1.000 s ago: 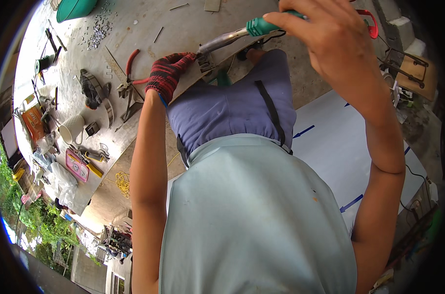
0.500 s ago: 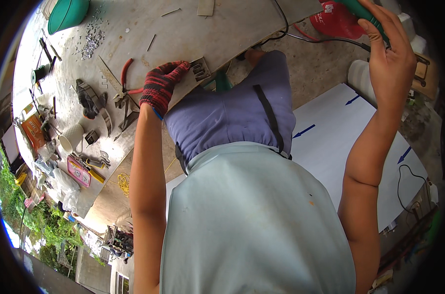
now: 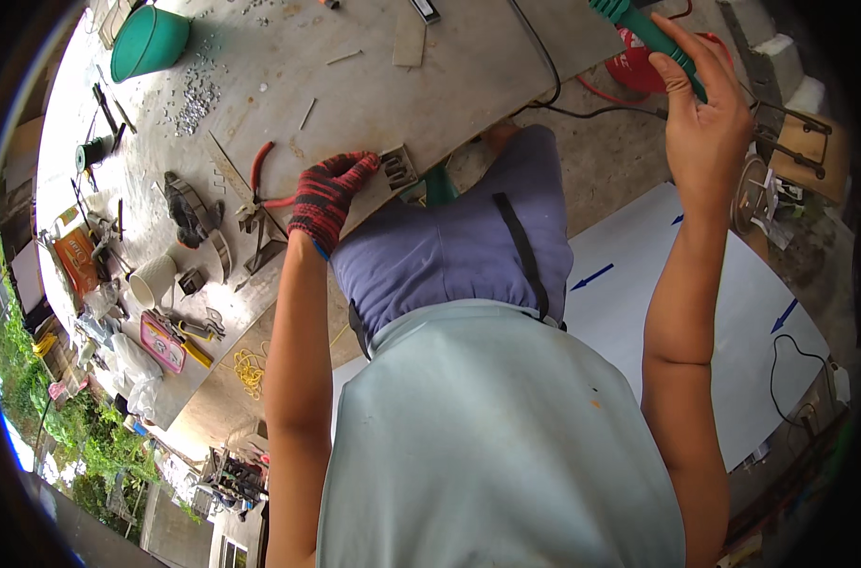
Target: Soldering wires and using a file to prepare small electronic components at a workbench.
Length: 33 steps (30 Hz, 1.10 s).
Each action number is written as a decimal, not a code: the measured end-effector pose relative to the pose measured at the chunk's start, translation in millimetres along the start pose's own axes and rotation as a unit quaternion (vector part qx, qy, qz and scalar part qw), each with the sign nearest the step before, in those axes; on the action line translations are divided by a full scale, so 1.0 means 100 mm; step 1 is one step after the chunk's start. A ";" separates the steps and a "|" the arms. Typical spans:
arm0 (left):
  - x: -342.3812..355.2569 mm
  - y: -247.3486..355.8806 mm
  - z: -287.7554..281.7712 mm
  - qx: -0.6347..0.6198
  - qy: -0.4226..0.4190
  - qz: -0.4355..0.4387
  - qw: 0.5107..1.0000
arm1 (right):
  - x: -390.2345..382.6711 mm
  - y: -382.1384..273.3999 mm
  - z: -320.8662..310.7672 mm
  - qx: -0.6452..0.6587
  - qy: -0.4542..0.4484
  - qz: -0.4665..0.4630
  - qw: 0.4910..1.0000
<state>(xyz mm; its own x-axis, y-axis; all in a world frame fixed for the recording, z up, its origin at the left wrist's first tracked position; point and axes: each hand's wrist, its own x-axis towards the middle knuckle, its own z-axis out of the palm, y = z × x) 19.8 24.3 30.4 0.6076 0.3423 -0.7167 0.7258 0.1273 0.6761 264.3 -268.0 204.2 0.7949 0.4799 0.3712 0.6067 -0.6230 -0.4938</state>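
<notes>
My left hand [image 3: 328, 197], in a red and black knit glove, is closed at the table's near edge. Its fingertips pinch the left side of a small metal plate [image 3: 398, 168] with curved shapes in it. Bare and raised at the upper right, my right hand [image 3: 707, 128] grips a green, roughly cylindrical corded tool [image 3: 650, 34]. Its ridged end points to the upper left, away from the plate. Part of its body is hidden behind my fingers. Left of the glove lie red-handled pliers [image 3: 259, 168] among pieces of metal.
A green bucket [image 3: 151, 45] stands beside scattered metal bits [image 3: 194, 102]. Farther left are a white cup [image 3: 153, 280] and a pink tray [image 3: 162, 343]. A black cord [image 3: 601, 115] runs over the table edge near a red object [image 3: 636, 72]. My lap is below the plate.
My right hand has moved left and slightly down with the green tool, whose ridged end now shows. The left hand keeps its pinch on the plate. The whole view has shifted slightly.
</notes>
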 end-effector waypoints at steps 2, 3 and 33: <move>0.02 -0.06 0.03 -0.021 -0.004 0.003 1.000 | 0.02 0.01 0.07 0.000 0.023 -0.004 1.000; 0.02 -0.07 0.03 -0.027 -0.002 0.000 1.000 | 0.04 0.02 0.12 0.004 0.033 0.001 0.999; -0.44 -0.44 0.17 0.023 0.092 0.194 0.976 | 0.91 -0.20 3.03 0.040 0.166 0.051 0.984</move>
<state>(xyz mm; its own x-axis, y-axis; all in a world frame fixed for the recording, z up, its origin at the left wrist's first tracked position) -33.2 -12.4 29.4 0.7737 0.5194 -0.3629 0.4691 -0.0847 0.8791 322.4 -25.1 9.9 0.8173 0.1811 0.5471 0.5323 -0.6009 -0.5963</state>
